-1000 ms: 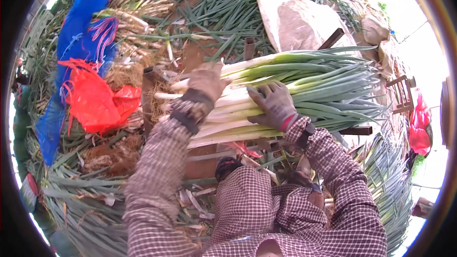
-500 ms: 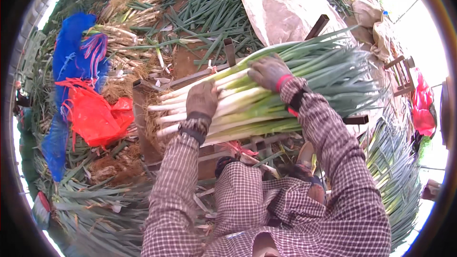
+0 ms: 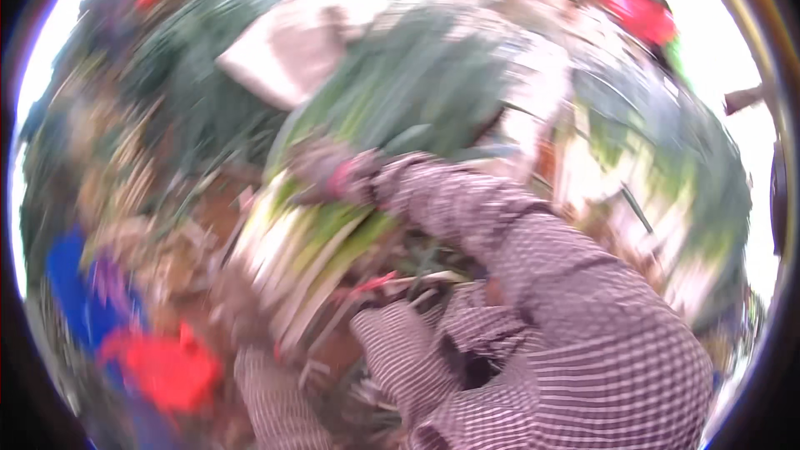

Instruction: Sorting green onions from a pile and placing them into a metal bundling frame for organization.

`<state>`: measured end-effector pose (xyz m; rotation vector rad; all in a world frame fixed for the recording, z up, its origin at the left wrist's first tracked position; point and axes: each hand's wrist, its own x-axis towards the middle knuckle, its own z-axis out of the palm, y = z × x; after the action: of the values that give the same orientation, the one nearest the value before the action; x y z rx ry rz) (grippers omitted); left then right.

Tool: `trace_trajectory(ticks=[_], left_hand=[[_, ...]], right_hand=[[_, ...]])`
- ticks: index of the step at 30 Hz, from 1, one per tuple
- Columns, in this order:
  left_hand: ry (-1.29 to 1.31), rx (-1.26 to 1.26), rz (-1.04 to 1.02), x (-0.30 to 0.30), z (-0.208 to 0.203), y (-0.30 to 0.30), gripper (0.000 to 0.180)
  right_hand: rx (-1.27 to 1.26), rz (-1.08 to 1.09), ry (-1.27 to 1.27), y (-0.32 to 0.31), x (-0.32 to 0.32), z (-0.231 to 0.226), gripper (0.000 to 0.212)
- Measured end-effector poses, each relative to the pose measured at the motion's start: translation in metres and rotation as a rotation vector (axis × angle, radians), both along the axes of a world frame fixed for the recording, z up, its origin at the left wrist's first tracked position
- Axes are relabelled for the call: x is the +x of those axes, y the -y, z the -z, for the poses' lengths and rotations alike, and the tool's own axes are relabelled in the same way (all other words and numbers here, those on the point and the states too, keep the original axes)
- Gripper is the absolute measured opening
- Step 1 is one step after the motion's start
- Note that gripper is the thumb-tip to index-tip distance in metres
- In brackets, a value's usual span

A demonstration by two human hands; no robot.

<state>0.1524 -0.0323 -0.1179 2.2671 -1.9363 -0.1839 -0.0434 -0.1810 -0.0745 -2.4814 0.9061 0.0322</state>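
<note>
A thick bundle of long green onions (image 3: 404, 87) lies slantwise before me, white shanks toward the lower left and dark green leaves toward the top. Across its pale green middle my right hand (image 3: 319, 168), gloved and with a pink band at the wrist, is closed over the stalks. My left hand (image 3: 242, 307), also gloved, is beside the white shank ends at the lower left. Motion smears its fingers, so their grip cannot be made out. The root ends are blurred as well.
More green onions (image 3: 696, 183) lie in a pile on the right. A pale sack (image 3: 283, 50) is behind the bundle. Red plastic (image 3: 171, 367) and blue netting (image 3: 71, 283) lie at lower left, and a pink bag (image 3: 633, 4) is at upper right.
My view has swung to the right, smearing the picture. The bundle now slants more steeply, leaves toward the top. My left hand is lower, by the shank ends; my right remains on the stalks.
</note>
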Motion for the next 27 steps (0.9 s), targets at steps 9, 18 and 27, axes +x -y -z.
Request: trace_trajectory(ticks=[9, 18, 27], left_hand=[[0.082, -0.084, 0.102, -0.038, -0.029, -0.038, 0.028], [0.054, -0.09, 0.404, -0.113, -0.059, -0.025, 0.026], [-0.034, 0.022, 0.784, -0.225, -0.073, 0.017, 0.025]], right_hand=[[-0.461, 0.107, 0.288, -0.029, -0.035, 0.005, 0.076], [0.218, 1.181, 0.099, -0.233, -0.367, 0.113, 0.033], [0.296, 1.337, -0.048, -0.231, -0.48, 0.111, 0.038]])
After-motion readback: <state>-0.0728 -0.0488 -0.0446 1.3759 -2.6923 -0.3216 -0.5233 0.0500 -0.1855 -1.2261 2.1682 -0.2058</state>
